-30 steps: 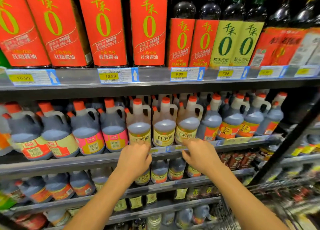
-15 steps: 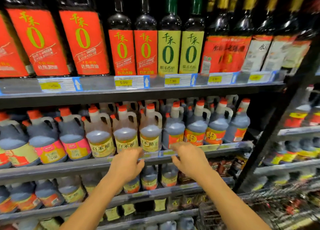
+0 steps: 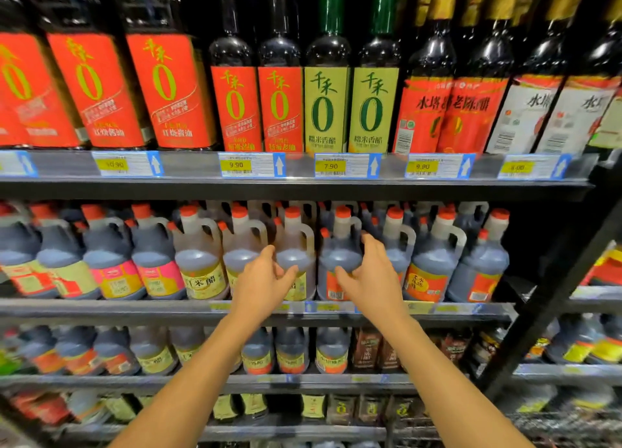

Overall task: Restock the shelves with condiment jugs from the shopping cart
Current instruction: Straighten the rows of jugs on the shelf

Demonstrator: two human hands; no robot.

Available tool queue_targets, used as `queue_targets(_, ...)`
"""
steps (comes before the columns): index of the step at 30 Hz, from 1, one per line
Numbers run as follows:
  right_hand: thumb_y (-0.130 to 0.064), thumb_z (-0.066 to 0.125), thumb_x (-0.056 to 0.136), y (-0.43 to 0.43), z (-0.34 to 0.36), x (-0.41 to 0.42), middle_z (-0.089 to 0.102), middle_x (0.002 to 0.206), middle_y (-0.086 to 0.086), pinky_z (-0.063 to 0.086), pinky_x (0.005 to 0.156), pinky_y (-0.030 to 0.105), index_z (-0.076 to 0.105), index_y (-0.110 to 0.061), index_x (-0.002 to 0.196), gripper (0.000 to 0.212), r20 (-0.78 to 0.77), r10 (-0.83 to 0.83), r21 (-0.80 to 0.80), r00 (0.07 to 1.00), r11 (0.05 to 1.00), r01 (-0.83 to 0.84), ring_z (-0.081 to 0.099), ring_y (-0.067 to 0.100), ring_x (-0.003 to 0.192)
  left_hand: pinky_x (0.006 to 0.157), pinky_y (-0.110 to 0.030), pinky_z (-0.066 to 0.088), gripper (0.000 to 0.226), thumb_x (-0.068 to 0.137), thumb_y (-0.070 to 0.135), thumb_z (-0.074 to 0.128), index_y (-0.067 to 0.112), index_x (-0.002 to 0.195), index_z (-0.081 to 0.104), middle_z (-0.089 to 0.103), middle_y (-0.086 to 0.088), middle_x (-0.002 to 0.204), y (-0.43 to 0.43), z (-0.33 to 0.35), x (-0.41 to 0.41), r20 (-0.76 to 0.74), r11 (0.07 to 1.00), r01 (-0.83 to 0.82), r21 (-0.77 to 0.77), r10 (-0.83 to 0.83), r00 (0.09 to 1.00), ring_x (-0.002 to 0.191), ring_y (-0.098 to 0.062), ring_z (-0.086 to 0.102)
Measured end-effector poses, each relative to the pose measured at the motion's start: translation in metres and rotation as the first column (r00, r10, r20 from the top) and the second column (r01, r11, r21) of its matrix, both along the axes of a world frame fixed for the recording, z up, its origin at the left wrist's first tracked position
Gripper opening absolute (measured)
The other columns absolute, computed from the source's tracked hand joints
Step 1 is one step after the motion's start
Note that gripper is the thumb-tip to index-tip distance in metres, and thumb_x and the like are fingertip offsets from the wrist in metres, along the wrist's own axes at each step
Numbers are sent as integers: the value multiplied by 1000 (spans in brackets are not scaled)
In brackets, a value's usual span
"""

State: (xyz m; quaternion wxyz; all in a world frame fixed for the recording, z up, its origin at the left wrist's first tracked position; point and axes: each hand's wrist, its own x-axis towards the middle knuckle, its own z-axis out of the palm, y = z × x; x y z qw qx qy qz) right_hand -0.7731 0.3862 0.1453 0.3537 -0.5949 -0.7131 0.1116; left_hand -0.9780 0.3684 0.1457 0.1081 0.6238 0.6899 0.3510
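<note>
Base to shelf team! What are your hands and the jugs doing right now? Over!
Left hand curled round the yellow-label jug. Right hand curled round the orange-label jug. Both jugs standing on the middle shelf. Neighbouring jugs packed close either side.

Head camera faces the shelves [image 3: 303, 188] closely, angled down.
</note>
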Motion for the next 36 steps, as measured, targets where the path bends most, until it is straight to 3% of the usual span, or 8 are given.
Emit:
queue_targets(4, -35, 70, 92, 14, 5, -6, 53, 117, 14, 36, 53, 27, 36, -5, 139, 66, -39, 22, -117, 999, 993, -26, 51, 18, 70, 71, -43, 56, 52, 94, 45, 56, 6, 128, 52, 65, 3, 74, 9, 3, 0, -104, 1000, -18, 4, 18, 994, 78, -18, 64)
queue_targets(11, -36, 71, 91, 24, 0, -7, 39, 75, -2, 25, 44, 20, 39, 2, 135, 66, -101, -22, -201, 995, 980, 2, 41, 9, 55, 70, -44, 58, 63, 92, 57, 51, 5, 128, 50, 66, 1, 72, 18, -7, -6, -104, 999, -34, -21, 32, 994, 77, -21, 66)
queue_targets(13, -43, 73, 89, 24, -3, -9, 42, 81, 0, 28, 49, 20, 41, 2, 135, 72, -89, -49, -171, 995, 985, 34, 46, 14, 65, 67, -43, 57, 59, 92, 57, 53, 7, 122, 52, 65, 2, 72, 18, -10, -7, -112, 999, -44, -9, 43, 993, 74, -20, 65)
queue_targets(17, -55, 71, 88, 14, -3, -15, 50, 124, 11, 53, 74, 38, 31, 0, 148, 90, -5, -90, -95, 996, 992, 89, 58, 31, 108, 57, -37, 54, 64, 88, 69, 50, 13, 118, 48, 65, 0, 78, 16, -10, -5, -178, 994, -109, 27, 112, 978, 74, -25, 66)
queue_targets(21, -55, 70, 89, 8, 0, -19, 45, 126, 9, 53, 70, 39, 37, -3, 139, 80, 66, -116, -54, 991, 991, 120, 60, 31, 104, 51, -35, 52, 62, 89, 74, 41, 16, 112, 44, 66, 1, 75, 11, -15, 0, -283, 987, -142, 69, 156, 946, 68, -25, 67)
queue_targets(25, -43, 76, 87, 13, -1, -15, 45, 122, 6, 44, 64, 27, 29, -3, 147, 86, -58, -59, -98, 997, 994, 53, 50, 20, 95, 47, -34, 51, 53, 93, 66, 42, 17, 114, 46, 63, 5, 65, 11, -25, -3, -335, 991, -83, 102, 112, 936, 59, -18, 64)
queue_targets(30, -39, 74, 90, 12, -2, -14, 38, 150, 12, 44, 91, 30, 18, -1, 157, 95, -94, -48, -96, 994, 995, 39, 43, 28, 135, 54, -35, 54, 64, 92, 63, 49, 16, 135, 44, 68, 7, 73, 9, -27, -1, -256, 989, -90, 117, 118, 959, 70, -17, 68)
queue_targets(36, -42, 75, 89, 6, -2, -17, 34, 157, 9, 46, 98, 32, 18, -5, 158, 97, -93, -94, -58, 991, 994, 89, 39, 26, 142, 53, -33, 52, 63, 89, 70, 46, 19, 126, 44, 70, 5, 77, 7, -26, 8, -245, 980, -154, 127, 181, 952, 70, -20, 70)
